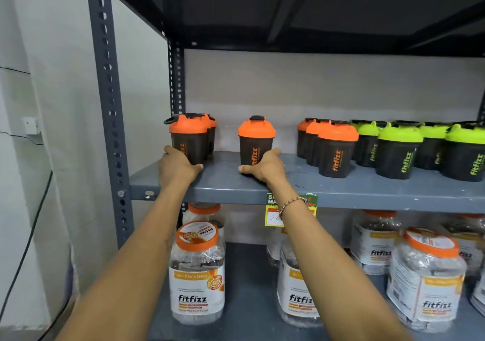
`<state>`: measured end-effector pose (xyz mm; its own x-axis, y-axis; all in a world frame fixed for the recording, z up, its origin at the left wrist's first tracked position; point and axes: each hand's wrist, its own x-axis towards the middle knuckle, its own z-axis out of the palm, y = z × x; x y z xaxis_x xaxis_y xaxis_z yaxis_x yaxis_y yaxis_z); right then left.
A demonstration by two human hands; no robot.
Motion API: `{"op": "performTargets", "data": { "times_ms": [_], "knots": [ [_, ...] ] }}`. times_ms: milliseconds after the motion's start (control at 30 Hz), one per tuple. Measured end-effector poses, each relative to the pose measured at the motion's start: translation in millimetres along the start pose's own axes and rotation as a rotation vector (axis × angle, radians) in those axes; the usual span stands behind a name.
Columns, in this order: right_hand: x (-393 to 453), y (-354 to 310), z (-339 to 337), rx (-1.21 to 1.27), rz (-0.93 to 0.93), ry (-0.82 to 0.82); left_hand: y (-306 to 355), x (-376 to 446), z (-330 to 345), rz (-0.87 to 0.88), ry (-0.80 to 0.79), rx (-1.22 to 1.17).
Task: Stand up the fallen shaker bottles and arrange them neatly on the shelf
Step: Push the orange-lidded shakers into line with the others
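Black shaker bottles stand upright on the grey middle shelf. At the far left, my left hand grips the base of an orange-lidded shaker, with more orange-lidded ones right behind it. My right hand holds the base of a lone orange-lidded shaker in the middle. To the right stands a cluster of orange-lidded shakers, then several green-lidded shakers running to the right edge. No bottle lies on its side in view.
The grey upright post frames the shelf's left side, and a dark shelf hangs above. A yellow price tag is clipped to the shelf edge. Clear jars with orange lids fill the lower shelf.
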<state>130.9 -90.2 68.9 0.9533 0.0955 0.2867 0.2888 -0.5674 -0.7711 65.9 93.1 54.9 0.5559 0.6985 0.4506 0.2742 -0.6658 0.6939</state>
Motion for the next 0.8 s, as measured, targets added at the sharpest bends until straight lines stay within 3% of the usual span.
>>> {"op": "performTargets", "data": {
  "times_ms": [233,800],
  "knots": [
    [-3.7,1.0,-4.3,-0.006,0.049,0.102,3.7,-8.1,-5.1,0.004,-0.015,0.032],
    [-7.1,-1.6,-2.9,-0.031,0.000,0.064,8.4,-13.2,-10.6,-0.020,-0.060,0.062]
  ]
}}
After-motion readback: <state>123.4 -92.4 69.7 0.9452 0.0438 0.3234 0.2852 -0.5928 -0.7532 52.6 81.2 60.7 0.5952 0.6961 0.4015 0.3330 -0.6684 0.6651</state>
